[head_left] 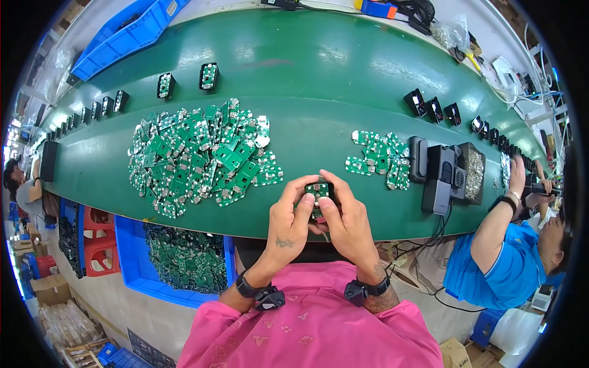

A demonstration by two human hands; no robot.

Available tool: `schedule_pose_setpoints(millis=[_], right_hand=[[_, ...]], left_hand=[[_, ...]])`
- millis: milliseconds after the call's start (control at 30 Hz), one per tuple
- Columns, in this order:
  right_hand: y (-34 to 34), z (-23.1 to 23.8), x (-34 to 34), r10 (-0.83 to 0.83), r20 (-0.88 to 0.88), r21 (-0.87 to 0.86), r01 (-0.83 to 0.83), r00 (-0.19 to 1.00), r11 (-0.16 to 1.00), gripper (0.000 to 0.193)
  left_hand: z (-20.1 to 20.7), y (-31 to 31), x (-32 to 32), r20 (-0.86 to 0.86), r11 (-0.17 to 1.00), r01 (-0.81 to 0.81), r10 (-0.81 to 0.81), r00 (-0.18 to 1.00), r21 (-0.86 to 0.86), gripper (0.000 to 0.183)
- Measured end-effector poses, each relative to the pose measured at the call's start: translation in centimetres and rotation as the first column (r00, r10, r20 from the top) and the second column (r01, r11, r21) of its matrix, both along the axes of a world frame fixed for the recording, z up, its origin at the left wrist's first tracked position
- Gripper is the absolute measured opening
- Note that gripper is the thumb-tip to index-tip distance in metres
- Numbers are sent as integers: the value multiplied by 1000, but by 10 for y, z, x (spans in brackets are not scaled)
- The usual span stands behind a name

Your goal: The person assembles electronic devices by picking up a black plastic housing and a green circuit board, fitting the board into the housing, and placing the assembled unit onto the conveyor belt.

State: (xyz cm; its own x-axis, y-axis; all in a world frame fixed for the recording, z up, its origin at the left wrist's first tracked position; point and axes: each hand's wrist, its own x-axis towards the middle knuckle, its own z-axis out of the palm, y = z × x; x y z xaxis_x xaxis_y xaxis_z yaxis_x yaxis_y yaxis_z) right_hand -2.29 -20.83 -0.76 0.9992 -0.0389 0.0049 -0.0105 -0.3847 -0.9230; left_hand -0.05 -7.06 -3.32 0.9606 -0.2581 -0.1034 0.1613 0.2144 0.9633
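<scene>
Close to the table's front edge I hold a small black housing with a green circuit board (318, 189) set in its open face. My left hand (289, 222) is closed round its left side, and my right hand (348, 222) round its right side. Both thumbs press on the board, while the fingers wrap behind the housing and are partly hidden. Left of my hands lies a large heap of loose green circuit boards (199, 156). A smaller group of boards (380, 154) lies to the right.
Black devices (437, 175) and a box of small metal parts (474, 172) stand right. Two filled housings (208, 76) sit beyond the heap; rows of housings (434, 109) line both sides. A blue bin (132, 277) of boards is below left. A co-worker (497, 257) sits right.
</scene>
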Motion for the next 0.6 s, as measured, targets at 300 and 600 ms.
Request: schedule_pose_setpoints(millis=[300, 600], right_hand=[[4, -10, -9, -140, 97, -79, 148, 985, 986, 38], [6, -10, -16, -175, 268, -17, 186, 948, 982, 13]], left_hand=[[0, 0, -1, 55, 996, -78, 76, 996, 33, 31], [-1, 4, -6, 320, 971, -163, 100, 942, 177, 30]])
